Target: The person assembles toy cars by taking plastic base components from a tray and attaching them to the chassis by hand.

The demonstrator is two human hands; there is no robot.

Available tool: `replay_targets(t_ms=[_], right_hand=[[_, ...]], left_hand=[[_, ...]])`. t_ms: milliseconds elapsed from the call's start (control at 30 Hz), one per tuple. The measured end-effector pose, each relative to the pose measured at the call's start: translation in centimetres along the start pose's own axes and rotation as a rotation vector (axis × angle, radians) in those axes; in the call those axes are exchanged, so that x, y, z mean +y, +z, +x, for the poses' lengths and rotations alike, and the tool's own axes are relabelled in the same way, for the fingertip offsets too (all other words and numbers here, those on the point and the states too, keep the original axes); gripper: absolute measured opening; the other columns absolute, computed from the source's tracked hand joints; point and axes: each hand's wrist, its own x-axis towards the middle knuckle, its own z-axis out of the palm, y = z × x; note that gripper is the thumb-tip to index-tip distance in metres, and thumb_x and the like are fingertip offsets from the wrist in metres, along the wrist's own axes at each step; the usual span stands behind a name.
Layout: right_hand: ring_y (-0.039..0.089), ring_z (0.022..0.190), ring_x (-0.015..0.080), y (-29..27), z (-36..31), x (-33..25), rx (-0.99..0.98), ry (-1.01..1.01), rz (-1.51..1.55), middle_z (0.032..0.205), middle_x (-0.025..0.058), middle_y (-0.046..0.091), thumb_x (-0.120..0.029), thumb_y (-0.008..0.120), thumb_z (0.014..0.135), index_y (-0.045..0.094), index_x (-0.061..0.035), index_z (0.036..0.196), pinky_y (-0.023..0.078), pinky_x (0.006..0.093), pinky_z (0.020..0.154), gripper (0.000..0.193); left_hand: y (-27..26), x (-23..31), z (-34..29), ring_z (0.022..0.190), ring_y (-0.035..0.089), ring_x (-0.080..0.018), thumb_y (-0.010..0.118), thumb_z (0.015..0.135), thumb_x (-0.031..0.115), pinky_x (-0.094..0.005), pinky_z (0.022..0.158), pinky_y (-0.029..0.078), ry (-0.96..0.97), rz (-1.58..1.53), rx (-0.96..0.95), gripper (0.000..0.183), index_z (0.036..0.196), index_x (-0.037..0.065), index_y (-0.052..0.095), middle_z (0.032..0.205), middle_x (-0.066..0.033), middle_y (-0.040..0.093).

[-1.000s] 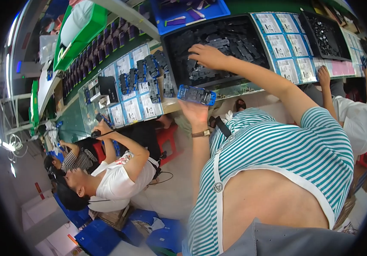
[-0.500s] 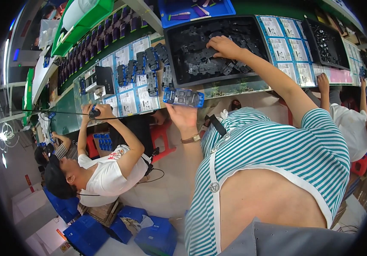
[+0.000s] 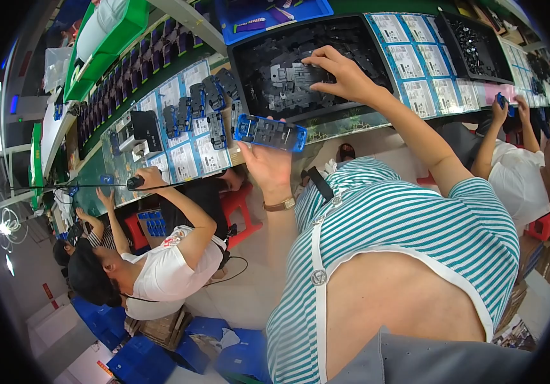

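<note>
My left hand (image 3: 267, 168) holds a blue toy car body (image 3: 271, 132), its dark, see-through inner side turned up. The car lies across the fingers, just in front of the table edge. My right hand (image 3: 346, 75) is over a large black tray (image 3: 316, 116) of loose dark plastic parts. Its thumb and forefinger bracket the sides of a grey-black car chassis (image 3: 287, 75) at its right end; the exact contact is partly hidden. Several more blue-and-black toy cars (image 3: 216, 125) stand on the table left of the tray.
Left stand a black-and-silver fixture (image 3: 142, 131) and rows of purple parts (image 3: 137, 61). A blue bin (image 3: 275, 16) sits behind the tray, a smaller black tray (image 3: 476, 48) to the right. Co-workers (image 3: 159, 269) sit on both sides; blue crates (image 3: 140, 361) lie behind the left one.
My right thumb and forefinger have spread around a chassis in the tray. The car in my left hand has tilted slightly. The left co-worker's one hand has moved away from the other.
</note>
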Motion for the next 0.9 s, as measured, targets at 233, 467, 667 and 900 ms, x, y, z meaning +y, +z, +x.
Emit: replay_targets(t_ms=[233, 467, 667, 900], right_hand=[[0.058, 0.104, 0.0303, -0.9, -0.6, -3.0, 0.086, -0.012, -0.009, 0.116, 0.0118, 0.053, -0.019, 0.077, 0.075, 0.058, -0.0087, 0.124, 0.050, 0.0364, 0.085, 0.053], [0.049, 0.114, 0.0335, 0.3, -0.3, 5.8, -0.055, -0.165, -0.284, 0.117, 0.0140, 0.052, -0.006, 0.071, 0.064, 0.058, -0.0027, 0.118, 0.043, 0.0408, 0.098, 0.056], [0.037, 0.136, 0.0284, 3.1, -2.1, 13.3, -0.354, -0.335, -0.565, 0.130, 0.0078, 0.050, -0.005, 0.067, 0.067, 0.060, -0.0115, 0.121, 0.025, 0.0460, 0.117, 0.055], [0.062, 0.092, 0.0301, 3.4, -4.2, 12.2, -0.079, 0.368, -0.688, 0.089, 0.0089, 0.065, -0.035, 0.062, 0.082, 0.073, -0.0111, 0.082, 0.054, 0.0408, 0.073, 0.026]], left_hand=[[1.9, -0.3, 0.2, 0.123, 0.047, -0.0372, 0.037, 0.096, 0.062, -0.0536, 0.109, 0.031, -0.026, -0.023, -0.036, 0.068, 0.134, 0.008, 0.052, 0.133, -0.0142, 0.054], [1.1, -0.1, -0.3, 0.128, 0.045, -0.0396, 0.040, 0.094, 0.063, -0.0596, 0.110, 0.029, -0.059, 0.009, -0.030, 0.068, 0.133, 0.009, 0.053, 0.135, -0.0144, 0.053], [-0.9, 0.9, -0.2, 0.126, 0.045, -0.0396, 0.041, 0.095, 0.061, -0.0550, 0.109, 0.031, -0.125, -0.032, -0.123, 0.064, 0.133, 0.011, 0.053, 0.133, -0.0152, 0.053], [-0.4, 0.1, 2.5, 0.129, 0.043, -0.0372, 0.042, 0.095, 0.055, -0.0566, 0.114, 0.021, -0.338, -0.074, -0.417, 0.070, 0.145, 0.006, 0.038, 0.142, -0.0152, 0.047]])
